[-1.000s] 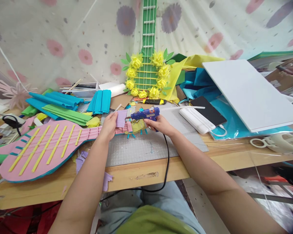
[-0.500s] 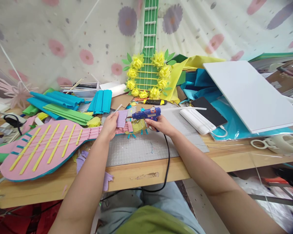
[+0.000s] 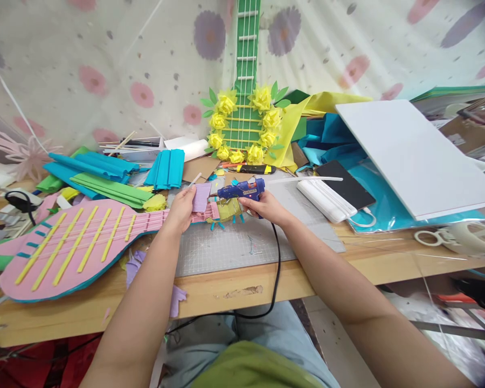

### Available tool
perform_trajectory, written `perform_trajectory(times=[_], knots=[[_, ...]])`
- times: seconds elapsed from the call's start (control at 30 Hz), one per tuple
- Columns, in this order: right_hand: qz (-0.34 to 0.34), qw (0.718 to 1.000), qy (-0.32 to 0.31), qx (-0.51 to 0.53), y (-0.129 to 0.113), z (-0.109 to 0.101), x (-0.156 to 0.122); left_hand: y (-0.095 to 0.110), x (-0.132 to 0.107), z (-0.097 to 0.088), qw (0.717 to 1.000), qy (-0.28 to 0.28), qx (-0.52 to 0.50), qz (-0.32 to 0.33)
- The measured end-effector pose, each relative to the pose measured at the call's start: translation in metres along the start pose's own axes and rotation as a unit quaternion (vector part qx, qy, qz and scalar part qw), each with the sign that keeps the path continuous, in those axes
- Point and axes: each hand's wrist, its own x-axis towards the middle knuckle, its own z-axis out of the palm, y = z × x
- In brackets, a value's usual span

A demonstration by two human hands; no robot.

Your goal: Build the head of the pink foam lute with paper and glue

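My left hand (image 3: 180,210) is closed on a small piece of purple crepe paper (image 3: 201,198) and a thin white stick (image 3: 195,179) that pokes up above the fingers. In my right hand (image 3: 264,205) is a blue glue gun (image 3: 241,189), its nozzle pointing left at the paper. A long clear glue stick (image 3: 307,179) sticks out behind the gun. Below both hands lies a pink paper guitar (image 3: 73,250) with yellow strips, its neck running under my left hand to a yellowish head (image 3: 229,210) with blue pegs.
A grey cutting mat (image 3: 226,248) covers the table's middle. Behind stands a green paper guitar (image 3: 244,126) with yellow flowers. Folded blue crepe paper (image 3: 92,167) lies left; a white power bank (image 3: 327,201), white board (image 3: 412,156) and scissors (image 3: 432,237) lie right. The gun's black cord (image 3: 278,258) hangs over the edge.
The glue gun's nozzle tip, close against the purple paper before, now shows a small gap from it. Both hands have otherwise hardly moved.
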Motion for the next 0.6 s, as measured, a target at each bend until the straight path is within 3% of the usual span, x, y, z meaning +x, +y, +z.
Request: perform_trajectory(times=[0.6], knots=[[0.009,0.999,0.016,0.042,-0.0060,0.0009,-0.0007,-0.0028,0.0030,-0.0027,1.000,-0.020,-0.012,0.007]])
